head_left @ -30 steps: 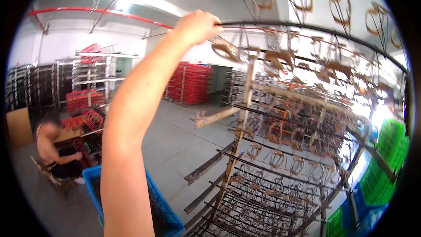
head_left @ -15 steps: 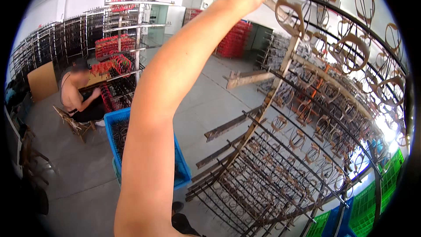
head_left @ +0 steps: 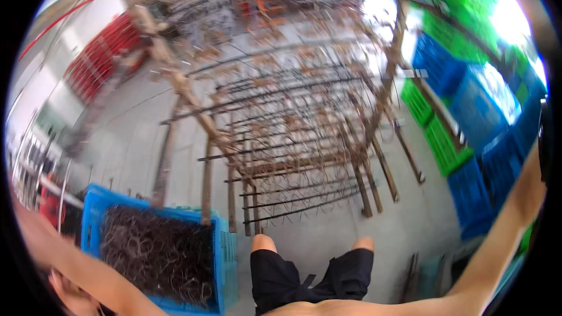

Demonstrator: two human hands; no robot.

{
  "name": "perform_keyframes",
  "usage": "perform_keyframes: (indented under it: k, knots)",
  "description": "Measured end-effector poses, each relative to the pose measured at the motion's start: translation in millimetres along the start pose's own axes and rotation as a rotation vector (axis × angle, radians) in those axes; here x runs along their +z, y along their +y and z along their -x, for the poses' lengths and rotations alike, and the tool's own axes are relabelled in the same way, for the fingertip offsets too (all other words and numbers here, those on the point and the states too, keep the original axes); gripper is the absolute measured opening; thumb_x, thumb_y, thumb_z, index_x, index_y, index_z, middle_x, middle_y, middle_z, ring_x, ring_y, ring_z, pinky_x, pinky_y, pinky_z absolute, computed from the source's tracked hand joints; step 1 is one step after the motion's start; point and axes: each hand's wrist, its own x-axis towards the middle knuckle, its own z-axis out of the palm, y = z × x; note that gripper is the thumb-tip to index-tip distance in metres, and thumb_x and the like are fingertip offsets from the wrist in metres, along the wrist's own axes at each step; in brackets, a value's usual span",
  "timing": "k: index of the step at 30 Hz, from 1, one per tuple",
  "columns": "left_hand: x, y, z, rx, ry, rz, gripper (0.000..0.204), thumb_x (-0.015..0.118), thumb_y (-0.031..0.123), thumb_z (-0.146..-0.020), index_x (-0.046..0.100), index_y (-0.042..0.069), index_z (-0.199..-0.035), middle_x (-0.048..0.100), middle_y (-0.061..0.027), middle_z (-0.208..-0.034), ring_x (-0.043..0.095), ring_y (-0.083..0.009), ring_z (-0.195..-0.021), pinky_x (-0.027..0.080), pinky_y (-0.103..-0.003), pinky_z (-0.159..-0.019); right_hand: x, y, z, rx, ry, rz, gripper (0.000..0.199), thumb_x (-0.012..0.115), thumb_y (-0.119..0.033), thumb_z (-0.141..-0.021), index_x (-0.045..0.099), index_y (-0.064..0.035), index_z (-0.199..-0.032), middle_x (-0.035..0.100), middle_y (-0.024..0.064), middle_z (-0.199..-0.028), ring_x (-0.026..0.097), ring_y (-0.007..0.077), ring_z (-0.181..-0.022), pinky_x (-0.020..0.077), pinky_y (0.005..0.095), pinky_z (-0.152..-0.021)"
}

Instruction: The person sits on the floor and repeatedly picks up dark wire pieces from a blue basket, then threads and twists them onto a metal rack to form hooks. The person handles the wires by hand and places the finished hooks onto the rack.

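Hundreds of dark wire pieces (head_left: pixel 155 251) fill the blue crate (head_left: pixel 228 257) at lower left, just beside the left hand (head_left: pixel 69 289) (too blurred to read its grip). The right hand lies beyond the right edge. Probably best to lift only a few pieces at once, so they don't tangle.

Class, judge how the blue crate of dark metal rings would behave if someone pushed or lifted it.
The blue crate is heaped with dark metal rings, so it is probably heavy and would slide stiffly. Its walls look rigid, and it sits low and wide, so tipping seems unlikely. Loose rings might shift.
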Motion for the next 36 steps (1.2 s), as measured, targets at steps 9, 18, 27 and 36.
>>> perform_keyframes:
  k: [9, 18, 27, 36]
  knots:
    - [-57, 63, 360, -0.294, -0.857, 0.804, 0.005, 0.059, -0.002, -0.081, 0.057, 0.002, -0.077, 0.055, -0.0073, -0.064, 0.051, -0.0145, -0.056, 0.043, -0.025, -0.052, -54, -153, 303, 0.608, -0.599, -0.552, 0.005, 0.053, -0.005, -0.087, 0.054, 0.0001, -0.088, 0.052, 0.0148, -0.08, 0.052, 0.029, -0.076, 0.0427, 0.0367, -0.067]
    - [10, 117, 577, -2.006, -1.437, 0.717, 0.015, 0.053, 0.017, -0.089, 0.057, 0.004, -0.095, 0.058, -0.0049, -0.081, 0.055, -0.0156, -0.07, 0.046, -0.03, -0.058, -52, -198, 596, 2.018, -1.238, -0.537, 0.014, 0.048, -0.013, -0.083, 0.057, -0.0045, -0.089, 0.056, 0.0043, -0.067, 0.049, 0.0134, -0.046, 0.0415, 0.0289, -0.042]
    - [5, -14, 855, -2.587, -0.631, -0.17, 0.037, 0.05, 0.043, -0.086, 0.043, 0.007, -0.086, 0.039, -0.0014, -0.071, 0.039, -0.0154, -0.059, 0.041, -0.029, -0.055, -11, -283, 761, 2.644, -0.927, -0.357, 0.044, 0.045, -0.045, -0.09, 0.054, -0.0057, -0.108, 0.057, 0.0107, -0.093, 0.055, 0.0229, -0.077, 0.0466, 0.0413, -0.068]
    - [5, -28, 846, -2.575, -0.745, 0.278, 0.03, 0.05, 0.037, -0.09, 0.059, 0.009, -0.085, 0.059, -0.0015, -0.083, 0.054, -0.0172, -0.083, 0.046, -0.032, -0.079, 39, -283, 810, 2.826, -0.299, -0.762, 0.014, 0.058, -0.028, -0.089, 0.057, -0.0146, -0.083, 0.061, -0.0015, -0.076, 0.055, 0.0134, -0.069, 0.0417, 0.0319, -0.068]
